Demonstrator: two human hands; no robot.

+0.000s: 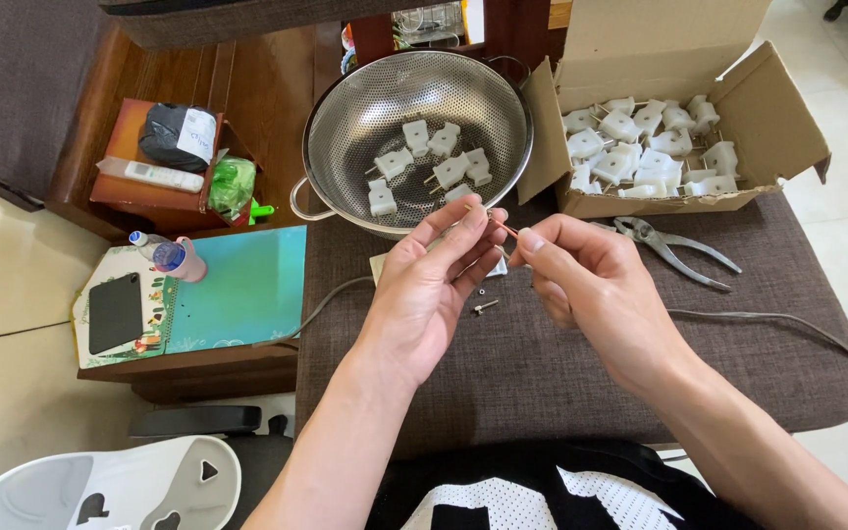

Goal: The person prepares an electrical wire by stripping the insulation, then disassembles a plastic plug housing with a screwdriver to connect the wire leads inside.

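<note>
On the far left sits a brown tray (125, 186) with a black bundle (171, 132) that has a white label, and a green packet (232, 185) beside it. Next is a blue-green board (242, 290). A metal strainer (345, 108) holds white plugs (416, 135). The left hand (434, 285) and right hand (591, 285) are curled, fingertips pinching a thin copper wire (505, 228) between them, just above the brown cushion (542, 373). Farther right are pliers (674, 247) and an open cardboard box (777, 118) of white plugs.
</note>
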